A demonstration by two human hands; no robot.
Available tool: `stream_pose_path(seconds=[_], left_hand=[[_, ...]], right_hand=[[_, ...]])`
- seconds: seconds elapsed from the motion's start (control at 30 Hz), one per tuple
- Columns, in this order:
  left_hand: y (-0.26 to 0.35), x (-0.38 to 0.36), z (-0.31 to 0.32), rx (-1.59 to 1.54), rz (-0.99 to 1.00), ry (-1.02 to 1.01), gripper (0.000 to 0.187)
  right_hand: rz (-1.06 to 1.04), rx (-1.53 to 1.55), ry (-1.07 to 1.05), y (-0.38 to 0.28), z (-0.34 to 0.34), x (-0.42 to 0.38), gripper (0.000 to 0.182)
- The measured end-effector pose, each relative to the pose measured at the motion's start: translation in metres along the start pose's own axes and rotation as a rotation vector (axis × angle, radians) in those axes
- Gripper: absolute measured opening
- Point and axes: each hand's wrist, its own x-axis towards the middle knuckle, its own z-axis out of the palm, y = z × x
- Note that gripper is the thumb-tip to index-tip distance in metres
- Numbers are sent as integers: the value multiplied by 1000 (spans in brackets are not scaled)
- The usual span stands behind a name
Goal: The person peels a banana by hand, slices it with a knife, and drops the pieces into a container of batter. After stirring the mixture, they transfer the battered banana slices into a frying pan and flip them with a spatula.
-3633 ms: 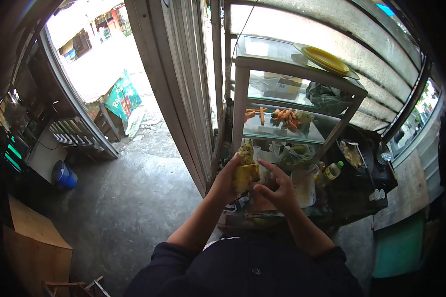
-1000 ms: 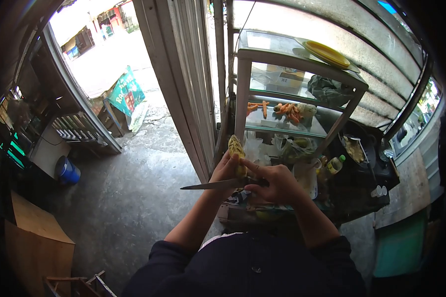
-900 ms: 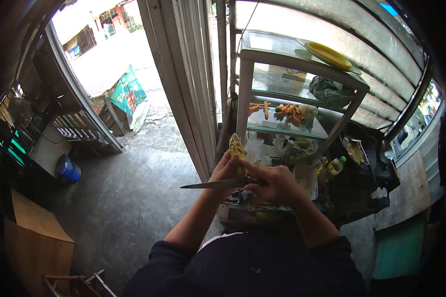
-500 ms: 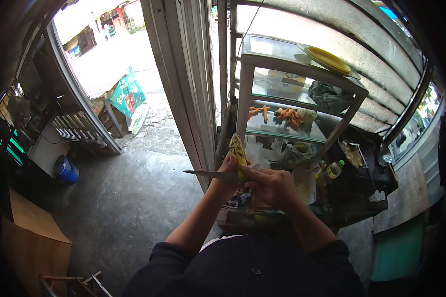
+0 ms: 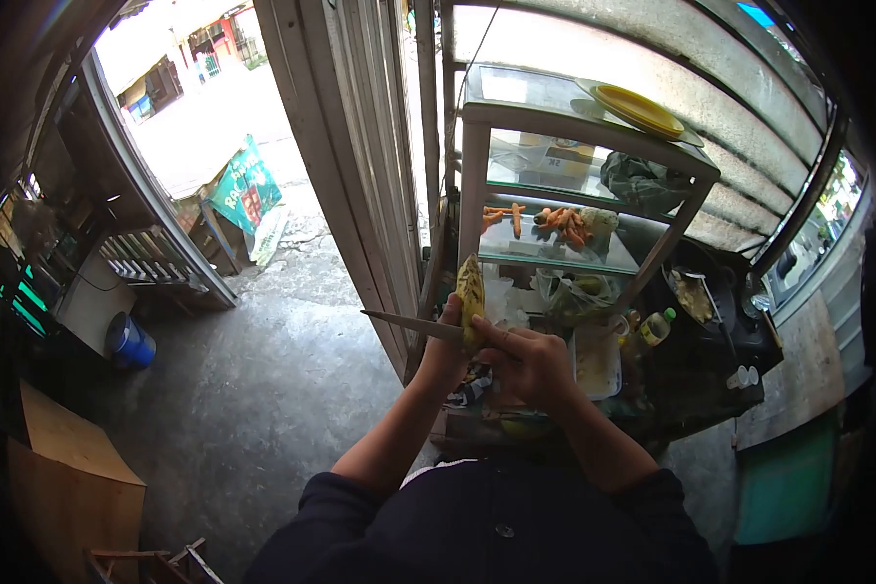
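Note:
My left hand [image 5: 444, 352] is closed around a yellow banana [image 5: 470, 290] with dark flecks, held nearly upright in front of my body. My right hand [image 5: 533, 366] grips a knife [image 5: 411, 323], its handle hidden in the fingers. The blade passes across the lower part of the banana and points out to the left, its tip slightly raised. My right fingers are close to the banana's lower end, which is partly hidden by the hands.
Beyond my hands stands a glass display case [image 5: 594, 146] with orange fried pieces [image 5: 565, 226] on a shelf. A plastic tub [image 5: 597, 365], a bottle with a green cap [image 5: 657, 327] and a pan [image 5: 693, 297] are to the right. A blue bucket [image 5: 129, 341] stands left.
The banana has turned slightly more upright. The knife's tip now sits higher than before, so the blade slopes down toward my right hand. The whole view has shifted a little.

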Motion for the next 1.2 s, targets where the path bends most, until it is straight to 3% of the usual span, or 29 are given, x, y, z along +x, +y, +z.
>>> stream_pose_path(seconds=[0.23,0.43,0.53,0.6,0.83,0.93,1.0,1.2], left_hand=[[-5,0,-11,-17,-44,25,55],[-8,7,-33,90,14,-140,53],[-7,6,-33,94,-15,-134,55],[-9,5,-33,126,-6,-154,57],[-8,6,-30,160,1,-205,51],[4,7,-17,123,-36,-161,52],[8,12,-12,73,-67,-109,58],[-1,4,10,-46,-85,80,55]], right_hand=[[86,108,-16,6,3,1,48],[172,260,-104,6,-7,8,48],[158,186,-149,10,-5,10,49],[18,225,9,18,3,11,47],[37,202,9,23,-3,12,42],[1,122,2,24,-5,12,42],[-110,-106,-46,19,-10,11,43],[-18,-139,114,14,4,11,47]])
